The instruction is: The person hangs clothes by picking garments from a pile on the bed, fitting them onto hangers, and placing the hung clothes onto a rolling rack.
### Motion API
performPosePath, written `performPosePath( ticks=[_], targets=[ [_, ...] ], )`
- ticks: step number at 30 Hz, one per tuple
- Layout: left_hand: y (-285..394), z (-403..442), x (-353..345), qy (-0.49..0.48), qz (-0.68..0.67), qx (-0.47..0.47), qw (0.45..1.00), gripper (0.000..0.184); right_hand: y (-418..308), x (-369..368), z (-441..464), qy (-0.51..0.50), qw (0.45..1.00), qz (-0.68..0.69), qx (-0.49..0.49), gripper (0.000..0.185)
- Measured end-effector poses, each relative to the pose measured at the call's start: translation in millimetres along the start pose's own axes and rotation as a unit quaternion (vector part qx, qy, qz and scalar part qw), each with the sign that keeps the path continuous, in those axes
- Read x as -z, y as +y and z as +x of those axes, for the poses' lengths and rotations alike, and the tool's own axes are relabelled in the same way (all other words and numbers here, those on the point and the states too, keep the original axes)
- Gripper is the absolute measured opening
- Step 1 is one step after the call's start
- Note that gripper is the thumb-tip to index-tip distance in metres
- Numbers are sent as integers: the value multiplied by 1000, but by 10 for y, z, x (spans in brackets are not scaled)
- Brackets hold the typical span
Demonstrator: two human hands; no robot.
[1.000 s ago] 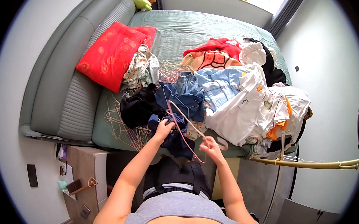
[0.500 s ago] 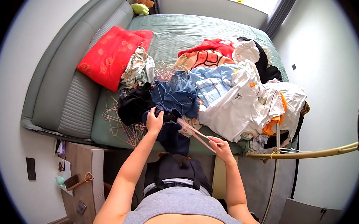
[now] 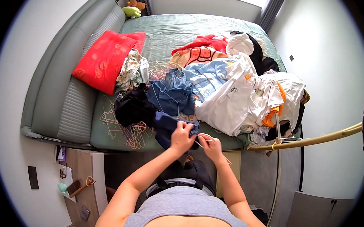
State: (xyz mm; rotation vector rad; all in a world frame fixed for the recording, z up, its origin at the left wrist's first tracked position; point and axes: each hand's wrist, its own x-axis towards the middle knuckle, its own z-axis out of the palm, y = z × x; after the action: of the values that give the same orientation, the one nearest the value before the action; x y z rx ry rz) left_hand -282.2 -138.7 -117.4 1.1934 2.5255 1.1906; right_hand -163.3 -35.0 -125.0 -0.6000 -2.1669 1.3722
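Observation:
A dark navy garment [image 3: 165, 129] lies at the bed's near edge, its right end gathered in my left hand [image 3: 182, 136], which is closed on it. Close beside, my right hand [image 3: 210, 147] grips a pale pink hanger [image 3: 228, 159], mostly hidden by the fingers, with a thin part pointing toward the garment. Beyond my hands lies blue clothing [image 3: 170, 92] with a wire hanger on it. Black clothing [image 3: 134, 106] is to its left, and a white shirt [image 3: 225, 101] to its right.
Many loose hangers [image 3: 134, 135] lie at the bed's near left, below a red pillow [image 3: 107, 61]. More clothes [image 3: 288, 94] are heaped at the right. A yellowish rail [image 3: 319, 141] extends from the bed's right corner. A wooden cabinet [image 3: 80, 166] stands at lower left.
My left hand has moved right and down with the navy garment, and my right hand has moved slightly left, so they are now close together. The view has shifted a little.

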Motion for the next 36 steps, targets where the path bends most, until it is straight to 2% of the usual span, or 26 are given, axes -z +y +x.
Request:
performPosePath(
  ticks=[2, 3, 4, 6, 8, 10, 11, 14, 15, 18, 22, 26, 27, 30, 32, 34, 36],
  targets=[
    [98, -7, -44, -12, -32, 15, 999, 36, 118, -73, 92, 79, 989, -48, 116, 12],
    [112, 40, 18, -11, 19, -49, 999, 37, 47, -2, 132, 79, 993, -39, 79, 12],
    [187, 91, 132, -45, 71, -63, 994, 40, -15, 96, 142, 80, 996, -31, 38, 12],
    [215, 237, 373, -62, 171, -213, 960, 41, -46, 260, 146, 107, 994, 10, 16, 15],
    [159, 391, 481, -90, 186, -287, 935, 38, 7, 384, 124, 93, 995, 14, 13, 14],
    [-6, 520, 441, -160, 122, -244, 949, 34, -70, 400, 168, 155, 984, 68, 64, 13],
    [-68, 560, 449, -151, 101, -247, 952, 33, -107, 405, 158, 186, 974, 94, 90, 13],
    [-74, 629, 538, -89, 63, -231, 967, 29, -213, 431, 38, 405, 909, -38, 92, 9],
    [-57, 642, 574, -74, 53, -233, 968, 29, -143, 421, -108, 385, 920, -35, 58, 6],
    [16, 675, 712, -37, 24, -239, 970, 28, -6, 129, -260, 206, 955, -183, 109, 13],
    [117, 703, 904, -24, -8, -225, 974, 29, -205, -284, -89, 157, 946, -270, 81, 49],
    [104, 755, 1034, 1, -78, -210, 975, 30, -80, -493, 20, 85, 956, -259, 108, 46],
    [90, 773, 1097, -9, -60, -190, 980, 32, -57, -526, 16, 61, 957, -261, 109, 46],
    [-168, 914, 1217, 6, -77, -174, 982, 34, -7, -442, -226, 15, 930, -354, 93, 37],
    [-541, 1034, 1256, -41, -104, -149, 982, 36, 42, -294, -434, 5, 894, -448, 21, 28],
    [-818, 1110, 1305, -48, -134, -177, 974, 39, 53, -124, -636, 73, 883, -462, 44, 24],
    [-975, 1155, 1345, -47, -67, -266, 960, 37, -22, -27, -817, 120, 869, -477, 64, 24]
  ],
)
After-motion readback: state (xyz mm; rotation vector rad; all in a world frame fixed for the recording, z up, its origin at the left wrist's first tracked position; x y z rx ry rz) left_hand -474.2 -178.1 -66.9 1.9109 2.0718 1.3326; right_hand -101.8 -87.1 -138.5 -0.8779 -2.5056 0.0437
